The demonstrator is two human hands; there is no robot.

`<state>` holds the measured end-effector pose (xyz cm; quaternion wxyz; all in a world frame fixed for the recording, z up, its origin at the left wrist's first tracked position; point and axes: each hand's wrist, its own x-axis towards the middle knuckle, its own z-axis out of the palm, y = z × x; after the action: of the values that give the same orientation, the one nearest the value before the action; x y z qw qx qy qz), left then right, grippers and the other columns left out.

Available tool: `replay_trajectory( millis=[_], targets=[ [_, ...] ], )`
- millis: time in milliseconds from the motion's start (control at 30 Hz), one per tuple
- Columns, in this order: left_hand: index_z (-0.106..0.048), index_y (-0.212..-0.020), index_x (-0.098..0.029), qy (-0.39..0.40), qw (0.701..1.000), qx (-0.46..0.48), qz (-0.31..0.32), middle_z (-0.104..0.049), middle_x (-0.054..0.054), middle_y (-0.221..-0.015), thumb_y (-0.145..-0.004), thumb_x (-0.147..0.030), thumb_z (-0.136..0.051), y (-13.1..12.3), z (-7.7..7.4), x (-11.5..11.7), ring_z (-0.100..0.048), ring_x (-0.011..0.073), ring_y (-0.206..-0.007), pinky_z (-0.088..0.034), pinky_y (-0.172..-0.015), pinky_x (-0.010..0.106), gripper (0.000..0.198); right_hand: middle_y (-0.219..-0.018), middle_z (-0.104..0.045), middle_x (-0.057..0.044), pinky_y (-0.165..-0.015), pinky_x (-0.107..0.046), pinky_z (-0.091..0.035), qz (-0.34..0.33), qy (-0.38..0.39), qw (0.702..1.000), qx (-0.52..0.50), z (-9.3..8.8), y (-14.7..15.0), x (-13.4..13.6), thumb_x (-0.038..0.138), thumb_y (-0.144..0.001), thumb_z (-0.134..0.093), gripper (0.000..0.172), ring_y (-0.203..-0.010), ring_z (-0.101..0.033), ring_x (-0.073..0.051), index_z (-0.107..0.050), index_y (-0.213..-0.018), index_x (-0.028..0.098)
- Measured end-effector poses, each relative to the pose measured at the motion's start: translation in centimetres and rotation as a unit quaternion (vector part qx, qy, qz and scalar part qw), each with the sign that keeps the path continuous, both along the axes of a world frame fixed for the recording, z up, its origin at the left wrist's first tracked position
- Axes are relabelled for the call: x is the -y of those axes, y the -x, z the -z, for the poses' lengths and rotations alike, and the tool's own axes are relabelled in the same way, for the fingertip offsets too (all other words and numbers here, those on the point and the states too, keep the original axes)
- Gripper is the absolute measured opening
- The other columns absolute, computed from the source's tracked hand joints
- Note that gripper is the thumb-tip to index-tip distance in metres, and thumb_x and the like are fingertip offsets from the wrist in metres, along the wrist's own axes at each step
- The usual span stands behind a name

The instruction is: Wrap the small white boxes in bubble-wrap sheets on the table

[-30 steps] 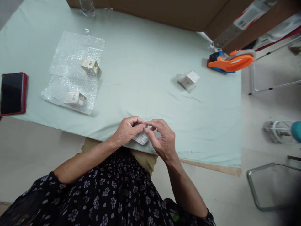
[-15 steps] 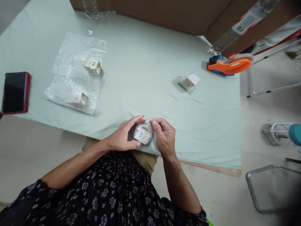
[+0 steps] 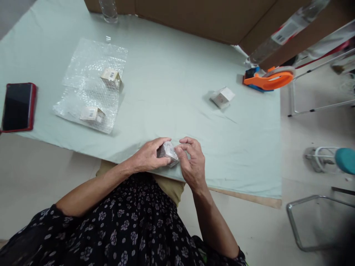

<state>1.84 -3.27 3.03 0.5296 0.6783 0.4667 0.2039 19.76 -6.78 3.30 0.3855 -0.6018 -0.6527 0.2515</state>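
Observation:
Both my hands hold one small box wrapped in bubble wrap [image 3: 167, 152] at the near edge of the table. My left hand [image 3: 148, 157] curls round its left side, fingers over the top. My right hand [image 3: 192, 162] pinches its right side with thumb and fingertips. A sheet of bubble wrap [image 3: 91, 83] lies at the far left with two small unwrapped boxes on it, one at the back [image 3: 111, 78] and one at the front [image 3: 92, 114]. Another wrapped box [image 3: 222, 97] sits alone at the right of the table.
The table wears a pale green cloth [image 3: 166, 81]. A red-cased phone [image 3: 18, 107] lies at the left edge. An orange tape dispenser [image 3: 267, 78] sits at the far right corner. Brown cardboard [image 3: 194, 16] stands along the back. A clear bottle [image 3: 108, 10] stands at the far edge. Metal chair frames [image 3: 305, 221] are on the floor at right.
The wrapped box has been turned in my hands. My left fingers, spread half a second ago, have closed over its top, and my right fingers have shifted onto its right side.

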Motion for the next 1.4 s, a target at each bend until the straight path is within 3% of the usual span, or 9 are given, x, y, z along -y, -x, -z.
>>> replay_trajectory(
  millis=[333,600,667,767,833,1000,1233,1300,1400],
  targets=[
    [-0.063,-0.124,-0.018,0.000,1.000,0.017,-0.011,-0.069,0.008,-0.120,-0.074,-0.028,-0.069,-0.2,0.1,0.1,-0.063,0.0232,-0.107,-0.048,-0.097,0.036,0.052,-0.112,-0.070,-0.005,-0.105,-0.047,-0.044,-0.063,0.097,0.991,-0.068,0.6,-0.3,-0.4,0.031,-0.094,-0.055,0.020,-0.112,-0.060,-0.025,-0.073,-0.085,0.025],
    [-0.066,-0.116,-0.017,0.122,0.987,0.106,-0.007,-0.070,0.004,-0.102,-0.075,-0.033,-0.072,-0.4,-0.6,-0.8,-0.062,0.0182,-0.090,-0.048,-0.083,0.031,0.044,-0.130,-0.066,-0.004,-0.111,-0.044,-0.042,-0.057,0.084,0.970,-0.219,0.7,-3.9,0.4,0.043,-0.097,-0.054,0.030,-0.128,-0.056,-0.024,-0.071,-0.119,0.031],
    [-0.066,-0.114,-0.016,0.144,0.982,0.124,-0.011,-0.070,0.005,-0.100,-0.076,-0.035,-0.072,-0.9,-0.7,-0.9,-0.063,0.0178,-0.089,-0.048,-0.082,0.031,0.042,-0.137,-0.062,-0.006,-0.109,-0.046,-0.044,-0.073,0.098,0.971,-0.204,0.7,-5.1,0.6,0.048,-0.091,-0.062,0.043,-0.131,-0.054,-0.027,-0.064,-0.130,0.032],
    [-0.067,-0.111,-0.016,0.147,0.979,0.141,-0.016,-0.071,0.005,-0.101,-0.077,-0.035,-0.072,-2.5,-0.8,-1.1,-0.063,0.0178,-0.090,-0.048,-0.082,0.030,0.039,-0.144,-0.057,-0.009,-0.108,-0.049,-0.044,-0.099,0.138,0.974,-0.148,0.6,-6.4,0.4,0.050,-0.075,-0.079,0.079,-0.132,-0.053,-0.031,-0.049,-0.146,0.031],
    [-0.067,-0.111,-0.015,0.138,0.978,0.155,-0.022,-0.071,0.006,-0.101,-0.077,-0.034,-0.072,-3.9,-0.9,-1.4,-0.063,0.0179,-0.090,-0.048,-0.082,0.030,0.040,-0.141,-0.058,-0.011,-0.106,-0.048,-0.045,-0.093,0.145,0.978,-0.119,0.5,-7.0,-0.1,0.047,-0.073,-0.082,0.084,-0.128,-0.055,-0.030,-0.047,-0.147,0.029],
    [-0.064,-0.115,-0.012,0.114,0.978,0.165,-0.060,-0.071,0.008,-0.101,-0.073,-0.033,-0.075,-8.2,-0.7,-3.1,-0.065,0.0195,-0.091,-0.051,-0.085,0.033,0.048,-0.127,-0.065,-0.010,-0.101,-0.045,-0.048,-0.060,0.130,0.981,-0.132,0.3,-9.9,-2.1,0.043,-0.073,-0.081,0.073,-0.112,-0.062,-0.027,-0.055,-0.139,0.024],
    [-0.037,-0.148,-0.007,0.098,0.976,0.172,-0.088,-0.053,0.025,-0.143,-0.075,-0.036,-0.076,-13.2,0.4,-5.5,-0.058,0.0300,-0.127,-0.046,-0.107,0.044,0.087,-0.105,-0.072,-0.007,-0.095,-0.043,-0.051,0.027,0.154,0.961,-0.227,0.5,-16.9,-7.6,0.042,-0.060,-0.087,0.077,-0.100,-0.067,-0.025,-0.061,-0.128,0.017],
    [-0.038,-0.148,-0.007,0.072,0.982,0.154,-0.083,-0.055,0.024,-0.142,-0.078,-0.031,-0.072,-13.2,0.7,-4.9,-0.058,0.0299,-0.127,-0.045,-0.108,0.046,0.082,-0.100,-0.073,-0.007,-0.093,-0.044,-0.051,0.058,0.153,0.960,-0.226,0.5,-18.6,-9.2,0.040,-0.057,-0.088,0.076,-0.096,-0.068,-0.024,-0.063,-0.124,0.015],
    [-0.056,-0.134,-0.013,0.015,0.991,0.121,-0.064,-0.063,0.017,-0.134,-0.079,-0.024,-0.067,-11.6,1.0,-3.2,-0.062,0.0266,-0.120,-0.048,-0.107,0.043,0.057,-0.100,-0.075,-0.009,-0.093,-0.042,-0.051,0.083,0.155,0.968,-0.179,0.0,-20.2,-10.9,0.039,-0.061,-0.085,0.062,-0.098,-0.068,-0.025,-0.068,-0.116,0.016]
  ],
)
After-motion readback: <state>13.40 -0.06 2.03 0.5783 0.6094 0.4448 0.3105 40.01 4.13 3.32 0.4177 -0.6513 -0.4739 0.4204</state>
